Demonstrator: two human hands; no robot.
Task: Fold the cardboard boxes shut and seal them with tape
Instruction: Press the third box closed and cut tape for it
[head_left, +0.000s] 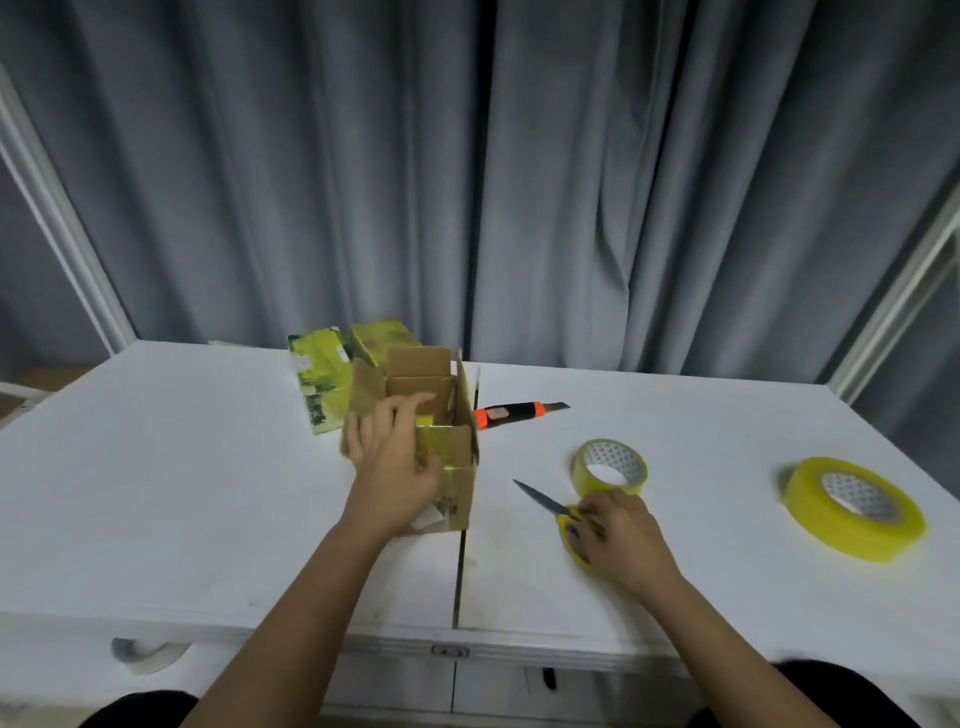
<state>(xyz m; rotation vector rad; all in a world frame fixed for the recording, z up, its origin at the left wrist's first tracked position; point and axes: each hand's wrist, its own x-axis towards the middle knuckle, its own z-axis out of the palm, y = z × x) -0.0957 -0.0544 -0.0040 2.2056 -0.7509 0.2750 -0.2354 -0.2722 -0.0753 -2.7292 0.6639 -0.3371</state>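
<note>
Curtained packing station — white table

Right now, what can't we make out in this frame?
Head view only:
- Box inside: left hand and near flaps cover it.
- Scissors handles: under right hand, grip unclear.
- Rear boxes: blurred, print unreadable, partly behind the open box.
- Big tape roll: motion-blurred.

**Both arms reach forward, hands low**

The left hand is extended ahead, fingers spread and slightly curled, thumb apart. The right hand lies palm down, fingers curled, apparently a closed grip, though blur obscures the fingertips. Both forearms are bare.
</note>
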